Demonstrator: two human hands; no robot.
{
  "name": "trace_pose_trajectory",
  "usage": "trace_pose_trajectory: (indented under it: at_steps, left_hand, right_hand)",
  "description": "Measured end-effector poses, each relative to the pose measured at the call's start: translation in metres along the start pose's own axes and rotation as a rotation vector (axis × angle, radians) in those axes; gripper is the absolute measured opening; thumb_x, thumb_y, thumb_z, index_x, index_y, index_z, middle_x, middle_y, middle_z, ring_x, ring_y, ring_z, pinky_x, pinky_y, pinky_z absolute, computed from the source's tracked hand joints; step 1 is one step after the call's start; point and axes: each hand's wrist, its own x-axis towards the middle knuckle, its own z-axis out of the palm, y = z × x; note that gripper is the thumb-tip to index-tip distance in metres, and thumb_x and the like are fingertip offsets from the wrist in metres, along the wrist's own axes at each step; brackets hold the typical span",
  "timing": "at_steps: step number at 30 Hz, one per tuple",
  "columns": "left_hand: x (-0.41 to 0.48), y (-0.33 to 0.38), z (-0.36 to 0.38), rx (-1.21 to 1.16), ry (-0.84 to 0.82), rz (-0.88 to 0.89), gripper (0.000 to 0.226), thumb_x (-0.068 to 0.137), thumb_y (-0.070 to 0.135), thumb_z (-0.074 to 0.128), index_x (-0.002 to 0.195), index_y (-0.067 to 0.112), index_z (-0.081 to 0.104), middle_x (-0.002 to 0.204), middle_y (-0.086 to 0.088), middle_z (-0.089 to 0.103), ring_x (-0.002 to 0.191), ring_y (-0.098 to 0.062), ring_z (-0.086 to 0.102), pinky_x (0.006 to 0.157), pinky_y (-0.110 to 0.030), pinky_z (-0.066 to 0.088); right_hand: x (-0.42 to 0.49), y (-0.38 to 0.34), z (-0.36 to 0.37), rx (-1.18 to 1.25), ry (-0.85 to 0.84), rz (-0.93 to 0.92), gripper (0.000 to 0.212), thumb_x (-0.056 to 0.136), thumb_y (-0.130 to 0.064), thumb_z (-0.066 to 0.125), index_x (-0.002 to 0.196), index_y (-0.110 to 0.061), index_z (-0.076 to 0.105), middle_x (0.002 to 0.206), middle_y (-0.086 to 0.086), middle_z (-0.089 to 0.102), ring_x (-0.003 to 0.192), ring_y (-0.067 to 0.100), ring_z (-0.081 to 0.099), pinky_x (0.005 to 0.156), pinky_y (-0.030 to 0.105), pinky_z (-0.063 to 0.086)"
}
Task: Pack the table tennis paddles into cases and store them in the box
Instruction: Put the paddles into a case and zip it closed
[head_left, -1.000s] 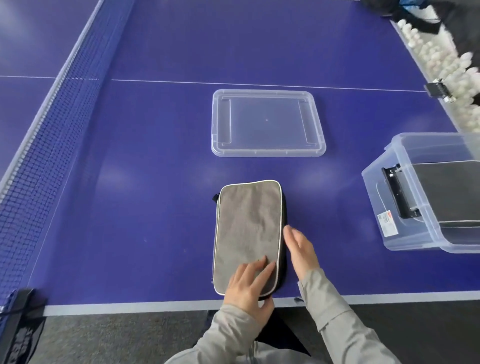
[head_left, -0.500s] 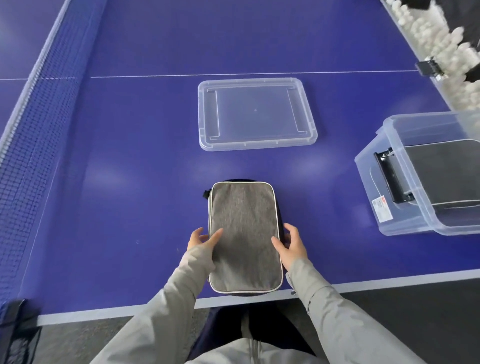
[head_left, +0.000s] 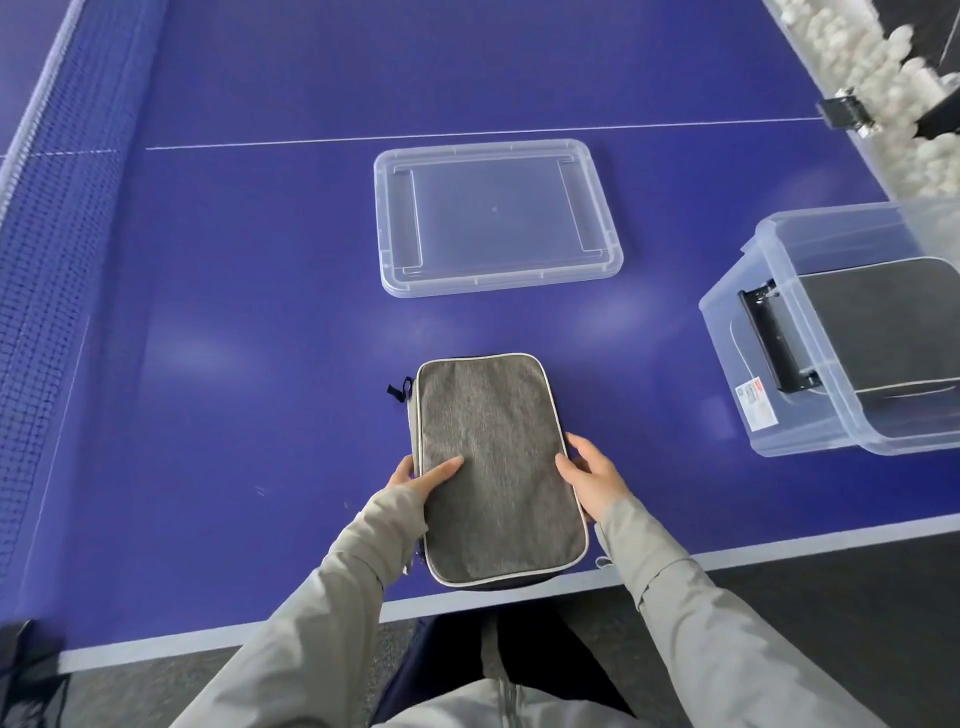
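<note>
A grey paddle case (head_left: 496, 457) with pale piping and a dark zip pull lies closed near the front edge of the blue table. My left hand (head_left: 423, 478) grips its left edge, thumb on top. My right hand (head_left: 589, 475) grips its right edge, thumb on the fabric. A clear plastic box (head_left: 769, 338) stands at the right with a black latch on its side. Another grey case (head_left: 893, 322) lies inside it. The box's clear lid (head_left: 493, 215) rests flat farther back on the table.
The net (head_left: 47, 249) runs along the left side. A long clear bin of white balls (head_left: 852, 98) stands at the far right corner. The table's pale front edge (head_left: 260, 631) lies just below the case, with dark floor beyond.
A second ago my left hand lay flat on the case's near end and my right hand beside it. Both hands have moved to grip the case's two long edges, and the view has tilted.
</note>
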Motion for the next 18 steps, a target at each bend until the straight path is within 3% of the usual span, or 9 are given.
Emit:
trace_pose_trajectory:
  at_steps: [2, 5, 8, 15, 18]
  left_hand:
    - [-0.003, 0.000, 0.006, -0.080, 0.001, -0.008, 0.047, 0.076, 0.036, 0.074, 0.116, 0.023, 0.053, 0.106, -0.004, 0.065, 0.094, -0.024, 0.061, 0.074, -0.036, 0.049]
    - [-0.007, 0.002, 0.014, -0.144, -0.004, 0.006, 0.042, 0.078, 0.035, 0.072, 0.114, 0.027, 0.052, 0.102, -0.001, 0.065, 0.091, -0.022, 0.061, 0.072, -0.034, 0.047]
    - [-0.011, 0.008, 0.019, -0.189, 0.008, 0.025, 0.042, 0.079, 0.029, 0.072, 0.116, 0.024, 0.053, 0.099, -0.002, 0.065, 0.084, -0.020, 0.062, 0.063, -0.030, 0.047]
    - [-0.020, 0.011, 0.025, -0.229, 0.077, 0.039, 0.050, 0.077, 0.024, 0.074, 0.120, 0.018, 0.050, 0.092, -0.002, 0.062, 0.078, -0.020, 0.060, 0.059, -0.030, 0.046]
    - [-0.026, 0.009, 0.022, -0.278, 0.132, 0.046, 0.061, 0.070, 0.029, 0.080, 0.121, 0.021, 0.048, 0.093, -0.003, 0.062, 0.079, -0.023, 0.060, 0.059, -0.030, 0.045]
  right_hand:
    - [0.000, -0.006, -0.005, -0.019, -0.018, -0.026, 0.041, 0.096, -0.024, 0.052, 0.136, -0.023, 0.046, 0.122, 0.003, 0.054, 0.105, 0.016, 0.056, 0.089, 0.026, 0.041]
    - [0.000, -0.016, -0.014, -0.023, -0.011, -0.057, 0.037, 0.096, -0.026, 0.052, 0.133, -0.023, 0.050, 0.128, 0.002, 0.052, 0.116, 0.019, 0.054, 0.091, 0.027, 0.041]
    - [-0.002, -0.023, -0.021, -0.040, -0.012, -0.073, 0.034, 0.095, -0.029, 0.053, 0.129, -0.025, 0.053, 0.127, 0.003, 0.054, 0.112, 0.018, 0.056, 0.089, 0.026, 0.041]
    - [-0.017, -0.025, -0.030, 0.010, 0.039, -0.109, 0.035, 0.092, -0.035, 0.057, 0.126, -0.028, 0.054, 0.117, -0.001, 0.059, 0.107, 0.013, 0.058, 0.087, 0.025, 0.043]
    - [-0.027, -0.026, -0.036, 0.024, 0.059, -0.132, 0.034, 0.092, -0.039, 0.055, 0.126, -0.034, 0.052, 0.116, -0.005, 0.057, 0.108, 0.009, 0.053, 0.094, 0.028, 0.041]
